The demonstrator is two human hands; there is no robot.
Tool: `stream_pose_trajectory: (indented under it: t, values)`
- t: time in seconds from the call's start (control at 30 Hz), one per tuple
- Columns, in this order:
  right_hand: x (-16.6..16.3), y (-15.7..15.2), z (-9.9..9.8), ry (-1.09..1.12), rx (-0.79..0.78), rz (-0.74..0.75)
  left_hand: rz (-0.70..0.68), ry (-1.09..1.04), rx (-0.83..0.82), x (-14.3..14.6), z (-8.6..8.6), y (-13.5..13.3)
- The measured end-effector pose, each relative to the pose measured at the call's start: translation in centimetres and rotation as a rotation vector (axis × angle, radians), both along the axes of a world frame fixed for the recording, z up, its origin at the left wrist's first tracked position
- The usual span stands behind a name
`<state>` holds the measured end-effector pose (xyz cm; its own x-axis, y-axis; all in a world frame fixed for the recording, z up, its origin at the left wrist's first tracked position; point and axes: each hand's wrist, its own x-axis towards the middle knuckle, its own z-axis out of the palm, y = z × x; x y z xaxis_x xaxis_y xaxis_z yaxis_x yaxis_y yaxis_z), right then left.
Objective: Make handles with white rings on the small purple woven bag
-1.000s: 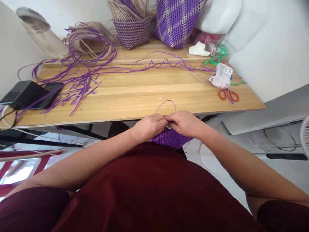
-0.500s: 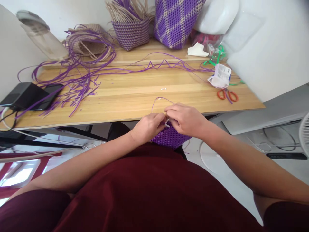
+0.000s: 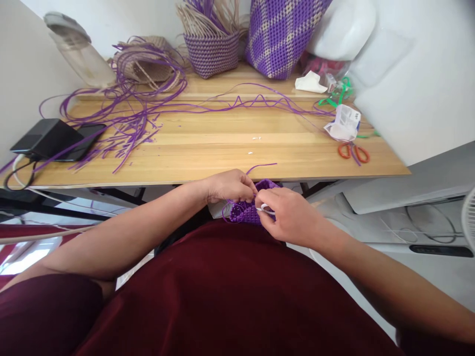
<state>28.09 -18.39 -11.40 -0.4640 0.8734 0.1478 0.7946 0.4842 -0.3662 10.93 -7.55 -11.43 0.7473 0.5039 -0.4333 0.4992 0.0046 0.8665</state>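
A small purple woven piece (image 3: 245, 210) rests in my lap just below the table's front edge. My left hand (image 3: 230, 185) pinches its upper rim with closed fingers. My right hand (image 3: 289, 217) sits beside it on the right, thumb and forefinger closed on a small white tool or clip (image 3: 265, 208) and a purple strand at the weave. A loose purple strand end (image 3: 261, 167) arcs up over the table edge, and a small loop of strand hangs at the piece's left side.
The wooden table (image 3: 208, 148) carries a tangle of purple strips (image 3: 126, 113) at left, a black box (image 3: 46, 138), orange-handled scissors (image 3: 352, 151), a crumpled white packet (image 3: 343, 123), and woven purple baskets (image 3: 213, 49) at the back. A fan edge shows far right.
Both hands dropped from the table edge toward my lap. The right hand pulled back and down, and the tall strand loop above the hands has shrunk to a short loose end.
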Motion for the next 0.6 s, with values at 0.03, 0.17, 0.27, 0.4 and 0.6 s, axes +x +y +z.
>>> stream_pose_trajectory:
  t: [0.03, 0.17, 0.27, 0.4, 0.6]
  values:
    - [-0.2, -0.3, -0.5, 0.027, -0.016, -0.024, 0.040, 0.001, -0.046, 0.0, 0.0, 0.0]
    - [-0.7, -1.0, -2.4, 0.189, -0.116, -0.152, 0.141, -0.012, 0.006, 0.1, -0.6, -0.4]
    - [-0.9, -1.4, -3.3, 0.395, -0.288, -0.275, 0.142, -0.009, 0.126, 0.1, -1.0, -0.6]
    - [-1.3, -1.8, -3.6, 0.720, -0.668, -0.325, 0.092, 0.002, 0.277, 0.2, -1.1, -0.8]
    - [-0.1, -1.6, -1.8, 0.481, -0.221, -0.335, -0.021, -0.045, 0.710, 0.2, -1.8, -1.2]
